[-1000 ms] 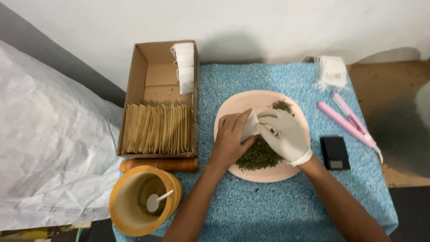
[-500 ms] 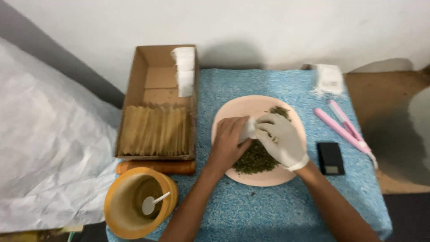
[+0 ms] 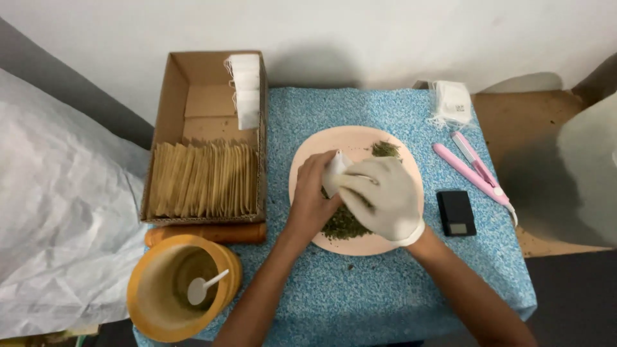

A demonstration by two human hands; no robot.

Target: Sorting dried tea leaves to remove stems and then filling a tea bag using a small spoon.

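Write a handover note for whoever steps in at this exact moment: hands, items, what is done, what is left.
Left hand, bare, holds a small white sachet over the pink plate.
Right hand, in a white glove, is at the sachet above the dried green leaves.
Done: a row of tan packets stands in the cardboard box.
Left: leaves remain on the plate; empty sachets wait at the far right. Whether this sachet is full cannot be told.

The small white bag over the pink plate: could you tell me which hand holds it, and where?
The left hand holds the small white bag by its left edge; the gloved right hand covers its other side.
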